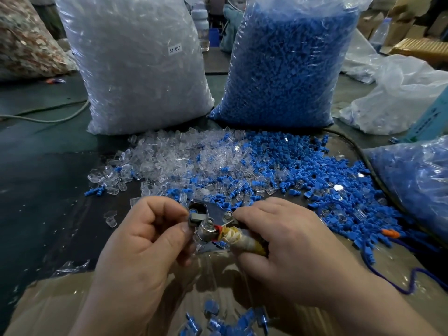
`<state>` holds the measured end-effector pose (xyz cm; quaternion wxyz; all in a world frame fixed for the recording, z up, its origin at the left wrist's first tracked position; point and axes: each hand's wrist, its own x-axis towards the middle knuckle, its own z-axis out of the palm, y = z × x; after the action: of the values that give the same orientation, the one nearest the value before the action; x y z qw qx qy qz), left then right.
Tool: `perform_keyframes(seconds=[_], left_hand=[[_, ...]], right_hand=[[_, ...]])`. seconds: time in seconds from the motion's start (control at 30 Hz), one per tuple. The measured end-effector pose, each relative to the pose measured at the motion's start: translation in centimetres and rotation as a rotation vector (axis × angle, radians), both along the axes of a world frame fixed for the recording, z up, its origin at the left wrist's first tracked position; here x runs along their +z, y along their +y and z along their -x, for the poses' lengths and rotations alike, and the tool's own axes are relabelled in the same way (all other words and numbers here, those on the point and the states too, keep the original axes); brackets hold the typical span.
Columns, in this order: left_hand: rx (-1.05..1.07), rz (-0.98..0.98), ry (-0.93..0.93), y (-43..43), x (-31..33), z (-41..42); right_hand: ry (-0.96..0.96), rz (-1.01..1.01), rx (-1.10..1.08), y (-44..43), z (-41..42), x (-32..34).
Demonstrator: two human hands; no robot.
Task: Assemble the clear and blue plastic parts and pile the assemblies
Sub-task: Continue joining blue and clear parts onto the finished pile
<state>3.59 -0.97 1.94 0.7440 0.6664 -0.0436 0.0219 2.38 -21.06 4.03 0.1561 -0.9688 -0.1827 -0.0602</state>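
Part (193, 211) (in tool (214, 218)) beside left hand (143, 234)

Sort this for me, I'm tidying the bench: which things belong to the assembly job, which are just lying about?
Job: metal hand tool; loose clear parts; loose blue parts; bag of clear parts; bag of blue parts; assemblies in the carton.
Lying about: grey cable; bottle; crumpled plastic bags; purple cord.

Clear parts (155, 161) glint, blue parts (303, 166) pop bright against the dark green surface (48, 178); the tool handle (244, 240) shows cream-yellow wrap, red band.
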Motion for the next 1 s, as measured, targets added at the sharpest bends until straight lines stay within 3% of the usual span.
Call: perform_keyframes(seconds=[0.13,0.33,0.47,0.6,0.73,0.87,1.0], left_hand=[[0.072,-0.147,-0.02,0.3,0.0,-0.2],[-0.044,-0.419,0.132,0.0,0.0,-0.1],[-0.022,-0.512,0.128,0.0,0.2,0.0],[-0.04,-0.611,0.126,0.5,0.5,0.1],[-0.113,-0.719,0.083,0.7,0.6,0.4],[-0.239,-0.933,-0.066,0.7,0.5,0.6],[-0.413,-1.004,-0.186,0.7,0.5,0.6]], right_hand=[[-0.024,-0.033,-0.061,-0.5,0.1,-0.6],[-0.044,0.145,-0.301,-1.6,-2.1,-1.3],[0.004,0.222,-0.361,-2.1,-3.1,-1.6],[-0.001,0.196,-0.35,-1.9,-2.9,-1.6],[-0.104,-0.007,-0.231,-0.2,-1.4,-0.8],[-0.006,0.092,-0.007,2.2,-0.5,-1.9],[-0.005,0.095,-0.01,2.5,-1.2,-2.6]])
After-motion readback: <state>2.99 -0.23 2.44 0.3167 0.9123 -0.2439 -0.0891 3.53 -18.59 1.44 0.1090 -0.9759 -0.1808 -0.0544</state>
